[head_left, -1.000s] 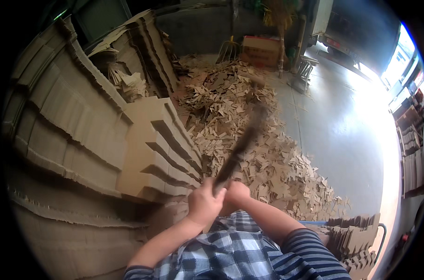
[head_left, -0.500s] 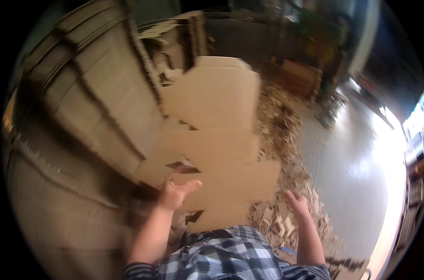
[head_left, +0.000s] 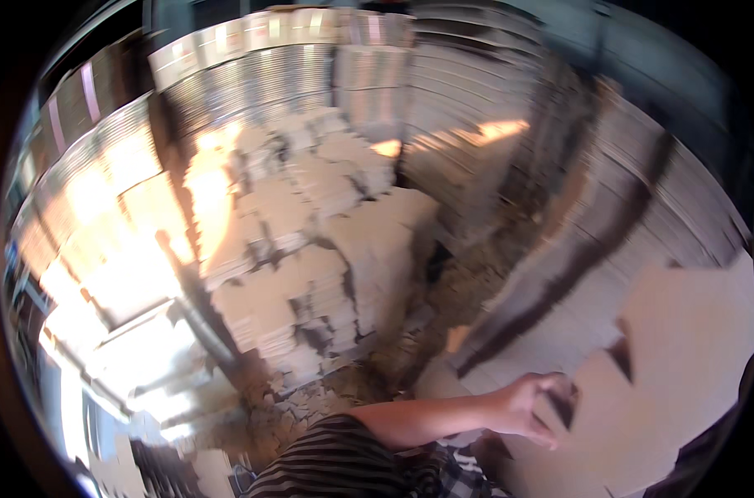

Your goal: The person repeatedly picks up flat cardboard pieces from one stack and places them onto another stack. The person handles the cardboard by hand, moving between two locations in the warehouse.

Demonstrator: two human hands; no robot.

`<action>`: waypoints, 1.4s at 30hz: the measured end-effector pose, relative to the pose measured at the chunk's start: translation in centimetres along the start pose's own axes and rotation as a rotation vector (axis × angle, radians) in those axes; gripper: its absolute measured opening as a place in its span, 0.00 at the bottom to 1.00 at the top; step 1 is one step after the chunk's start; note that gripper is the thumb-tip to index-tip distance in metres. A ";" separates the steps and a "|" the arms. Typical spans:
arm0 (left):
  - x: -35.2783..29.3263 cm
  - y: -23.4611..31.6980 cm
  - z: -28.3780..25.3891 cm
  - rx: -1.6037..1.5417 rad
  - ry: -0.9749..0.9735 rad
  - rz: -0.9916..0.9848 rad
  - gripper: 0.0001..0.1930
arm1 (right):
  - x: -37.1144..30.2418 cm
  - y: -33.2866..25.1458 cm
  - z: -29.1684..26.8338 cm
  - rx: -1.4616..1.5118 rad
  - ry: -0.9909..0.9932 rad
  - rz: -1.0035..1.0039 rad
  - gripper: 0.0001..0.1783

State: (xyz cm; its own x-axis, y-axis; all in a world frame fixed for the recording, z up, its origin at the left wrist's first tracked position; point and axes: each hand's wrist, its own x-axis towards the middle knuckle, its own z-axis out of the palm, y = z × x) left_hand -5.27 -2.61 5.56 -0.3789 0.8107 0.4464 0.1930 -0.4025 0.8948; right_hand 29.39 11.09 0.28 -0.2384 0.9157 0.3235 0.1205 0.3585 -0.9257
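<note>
At the lower right, a large die-cut cardboard sheet point(head_left: 675, 349) stretches out to the edge of the picture. My left hand point(head_left: 526, 407) reaches across from a striped sleeve and grips this sheet at a dark cutout near its close side, with fingers curled at the opening and thumb over the board. Motion blur softens the fingers. Whether one sheet or several are in the grip, I cannot tell. My right hand does not appear.
Stacks of cut cardboard point(head_left: 310, 191) stand ahead to the left, with strapped bundles point(head_left: 285, 66) behind. A tall pile of flat board point(head_left: 592, 257) rises on the right. Cardboard scraps point(head_left: 327, 390) litter the floor between. Bright light strikes the left side.
The view has swung left, so the cardboard now sits at the right. My left hand, spread over the cardboard before, now grips it. My right hand has gone out of sight.
</note>
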 end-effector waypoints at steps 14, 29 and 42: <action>-28.8 -0.4 -28.6 -0.281 1.072 -0.228 0.25 | -7.0 -11.9 45.4 0.454 -1.267 -0.016 0.28; -42.7 -0.5 -38.7 -0.403 1.426 -0.272 0.22 | -17.5 -18.1 80.9 0.107 -2.092 -0.099 0.29; -47.1 5.2 -48.6 0.324 1.351 -0.493 0.22 | -26.3 -1.5 81.0 -0.092 -2.183 0.421 0.26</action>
State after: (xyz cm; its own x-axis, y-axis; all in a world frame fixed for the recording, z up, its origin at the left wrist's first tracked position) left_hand -30.39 -63.50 -10.58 -0.9679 -0.2416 -0.0686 -0.0826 0.0481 0.9954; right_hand -42.61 -28.29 -22.68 -0.5676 -0.6166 -0.5455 0.4529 0.3195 -0.8324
